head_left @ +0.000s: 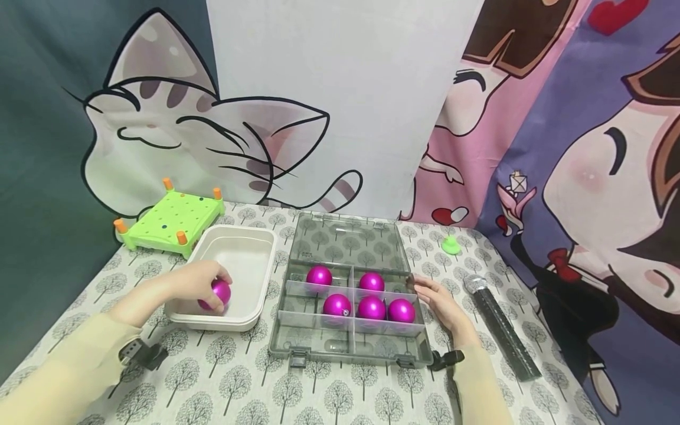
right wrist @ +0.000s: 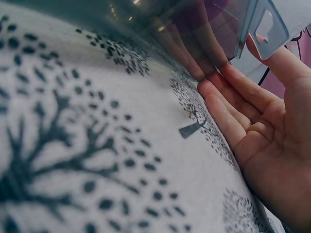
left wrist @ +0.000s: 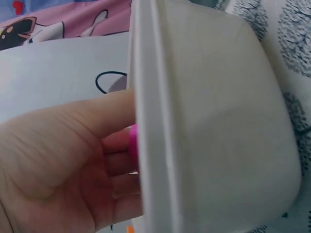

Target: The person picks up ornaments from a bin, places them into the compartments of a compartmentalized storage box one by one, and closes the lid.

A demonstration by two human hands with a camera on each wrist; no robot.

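Observation:
My left hand (head_left: 198, 284) reaches into the white plastic basin (head_left: 268, 265) and grips a shiny magenta ball (head_left: 221, 293). In the left wrist view the basin's wall (left wrist: 218, 121) hides most of that ball (left wrist: 133, 138) and the fingertips. Right of the basin lies a grey see-through compartment box (head_left: 313, 337), its lid (head_left: 347, 242) folded back. Several magenta balls (head_left: 372, 307) sit in its back and middle compartments. At the box's right side is my right hand (head_left: 442, 304), fingers extended against its wall; the right wrist view shows the palm (right wrist: 277, 131) turned up, holding nothing.
A lime-green pegboard stand (head_left: 175, 219) with orange legs stands behind the basin at left. To the right lie a black microphone-shaped object (head_left: 504, 330) and a small green cone-like piece (head_left: 450, 245). A tree-print cloth (head_left: 287, 389) covers the table, with printed curtains behind.

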